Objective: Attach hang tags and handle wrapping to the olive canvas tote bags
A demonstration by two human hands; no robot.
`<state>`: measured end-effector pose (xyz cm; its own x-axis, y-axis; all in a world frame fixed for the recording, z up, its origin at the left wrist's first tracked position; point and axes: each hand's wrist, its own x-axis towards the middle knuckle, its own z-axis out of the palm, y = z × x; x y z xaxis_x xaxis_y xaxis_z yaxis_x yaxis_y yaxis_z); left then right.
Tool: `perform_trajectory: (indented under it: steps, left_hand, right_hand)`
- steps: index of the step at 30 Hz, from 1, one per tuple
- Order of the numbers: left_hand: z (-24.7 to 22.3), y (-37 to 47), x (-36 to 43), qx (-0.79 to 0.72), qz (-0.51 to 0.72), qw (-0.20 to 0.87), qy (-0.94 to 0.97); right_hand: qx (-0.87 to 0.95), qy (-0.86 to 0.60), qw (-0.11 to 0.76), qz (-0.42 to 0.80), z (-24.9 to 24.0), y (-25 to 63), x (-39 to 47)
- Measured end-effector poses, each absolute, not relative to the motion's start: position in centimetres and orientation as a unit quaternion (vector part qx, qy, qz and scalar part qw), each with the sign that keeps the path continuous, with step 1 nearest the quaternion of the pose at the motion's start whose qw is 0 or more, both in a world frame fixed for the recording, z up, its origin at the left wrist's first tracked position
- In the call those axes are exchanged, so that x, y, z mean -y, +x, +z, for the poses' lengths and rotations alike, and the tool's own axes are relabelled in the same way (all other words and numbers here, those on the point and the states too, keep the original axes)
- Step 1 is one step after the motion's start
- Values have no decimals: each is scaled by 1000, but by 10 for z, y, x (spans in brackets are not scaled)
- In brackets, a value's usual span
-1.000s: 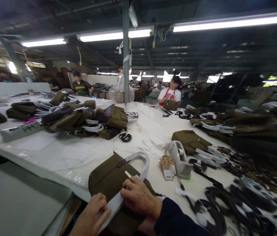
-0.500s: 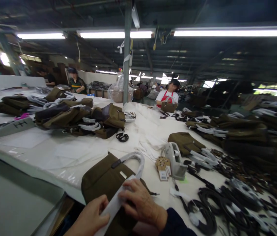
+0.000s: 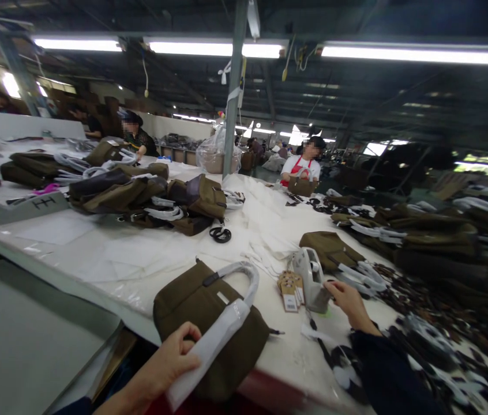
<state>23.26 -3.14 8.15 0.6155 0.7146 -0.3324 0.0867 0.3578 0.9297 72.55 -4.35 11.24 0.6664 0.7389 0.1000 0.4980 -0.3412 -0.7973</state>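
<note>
Olive-brown bag (image 3: 203, 314) — laid flat at the near edge of the tabletop (image 3: 109, 259), its lower part overhanging that edge. Two handles are present, both sheathed in white wrapping. The far handle (image 3: 244, 276) arches above the bag's top edge; the near handle (image 3: 211, 346) lies diagonally across the bag's face and is gripped at its lower end by the left hand (image 3: 170, 360), fingers curled shut around the white wrap.

Right hand (image 3: 348, 297) — extended to the right of the bag, well apart from it, fingertips at or just beside the white tape dispenser (image 3: 311, 279). The fingers are loosely bent and nothing is seen to be held; whether the dispenser is actually touched cannot be told.

Paper hang tags (image 3: 291, 288) — a small bundle, lying just left of the dispenser, between it and the bag.

Second olive bag (image 3: 328, 248) — set behind the dispenser, with white-wrapped handles trailing to its right.

Black straps (image 3: 421, 346) — heaped loosely along the right side of the tabletop.

Pile of olive bags (image 3: 140, 199) — stacked toward the far left of the tabletop, white-wrapped handles showing among them; a coil of black strap (image 3: 220, 234) lies at the pile's right edge.

Grey card (image 3: 27, 207) — marked with a dark character, lying near the left edge.

Person in a red apron (image 3: 302, 167) — stationed at the far end of the tabletop. Another person (image 3: 134, 135) is seen at the far left.
</note>
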Motion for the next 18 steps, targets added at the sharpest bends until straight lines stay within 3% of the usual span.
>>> perform_trajectory:
  steps: [18]
  left_hand:
    - [62, 228, 26, -349, 202, 749, 527]
  right_hand:
    - [222, -701, 635, 238, 102, 676, 84]
